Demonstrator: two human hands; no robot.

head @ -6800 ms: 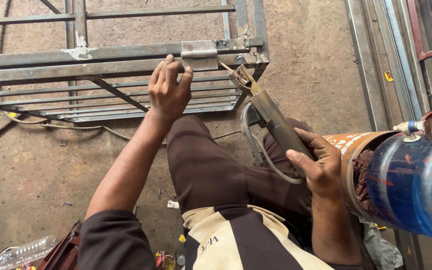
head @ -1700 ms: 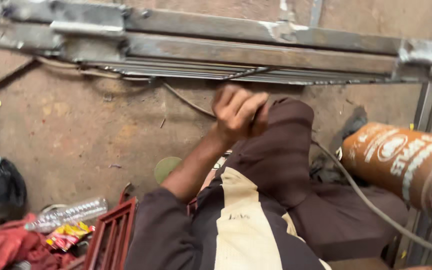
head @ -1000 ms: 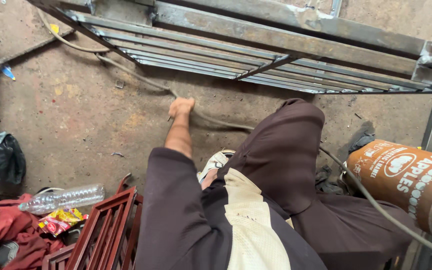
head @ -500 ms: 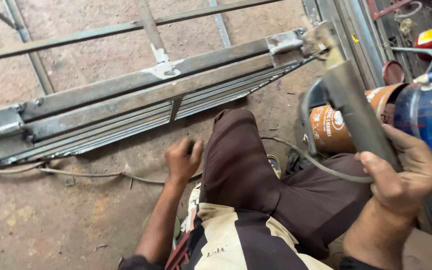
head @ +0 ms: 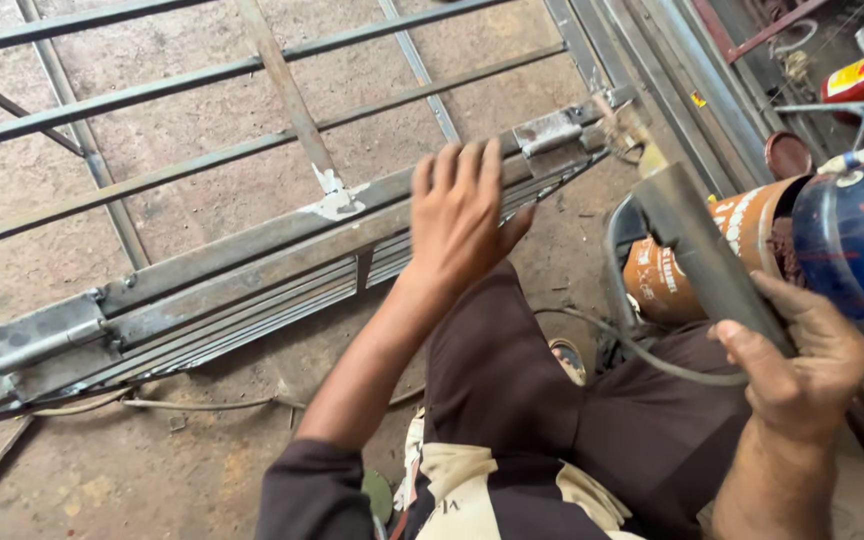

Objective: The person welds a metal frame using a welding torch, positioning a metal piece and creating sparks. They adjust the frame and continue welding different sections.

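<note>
The steel gate frame (head: 252, 260) lies flat on the concrete floor (head: 202, 150) before your knees. Your left hand (head: 462, 215) reaches onto its thick rail, fingers spread and flat. Your right hand (head: 802, 365) is clenched around the grey welding holder (head: 702, 255), whose tip is at the frame's hinge (head: 552, 130).

The metal frame (head: 252, 250) runs past the left and top edges. The blue bottle (head: 857, 240) is cut by the right edge and blurred. The left hand (head: 462, 215) hides part of the frame's rail.
</note>
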